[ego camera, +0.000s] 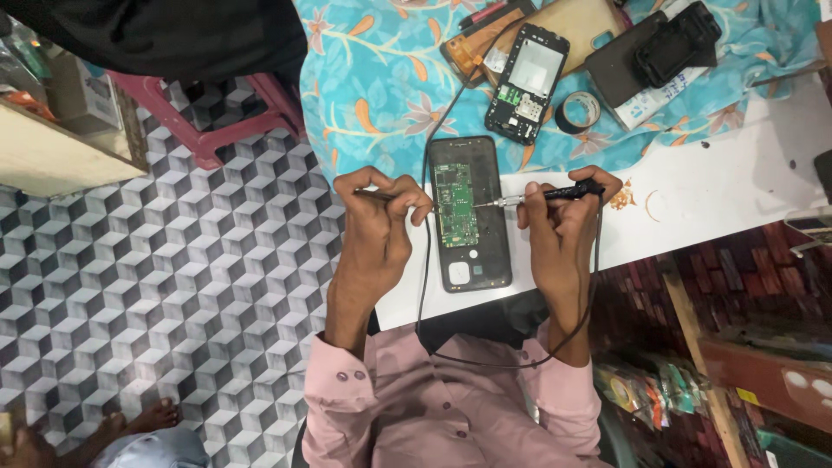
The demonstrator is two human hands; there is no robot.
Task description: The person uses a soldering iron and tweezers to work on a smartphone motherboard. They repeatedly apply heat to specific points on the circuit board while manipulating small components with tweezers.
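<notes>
An opened phone (469,251) lies on the white counter (711,199) with its green circuit board (456,205) exposed. My right hand (559,225) grips a black soldering iron (559,191), its metal tip touching the board's right edge. A black cable (423,286) loops from the iron down past my chest. My left hand (374,221) pinches a thin tool, likely tweezers (381,196), at the board's left edge; its tip is hard to make out.
A turquoise floral cloth (381,61) covers the counter's far part, carrying another stripped phone frame (526,82), a roll of black tape (578,111) and black device parts (663,48). A pink stool (208,130) stands on the patterned floor. Another person's foot (147,418) shows at lower left.
</notes>
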